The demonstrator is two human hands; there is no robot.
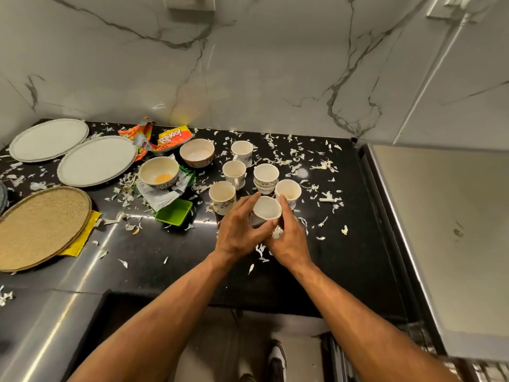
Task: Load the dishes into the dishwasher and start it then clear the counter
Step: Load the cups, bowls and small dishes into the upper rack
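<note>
Six teacups on black polished bench (344, 244), littered with white peelings (326, 166); marble wall behind; both hands, left hand (238, 232), right hand (289, 238), fingers curled round nearest teacup (266, 209).

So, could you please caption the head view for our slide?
Both hands grip one cup on a littered black counter.

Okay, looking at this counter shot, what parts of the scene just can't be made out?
All in the head view:
- Held cup: its outside and handle are covered by the left hand and right hand.
- Dishwasher: not identifiable; the racks at the lower right are cut by the frame edge.
- Dark object at the left edge: cropped, unidentifiable.
- Snack wrappers: print mostly too blurred to read.
- Woven mat: hides most of the yellow item beneath.
</note>
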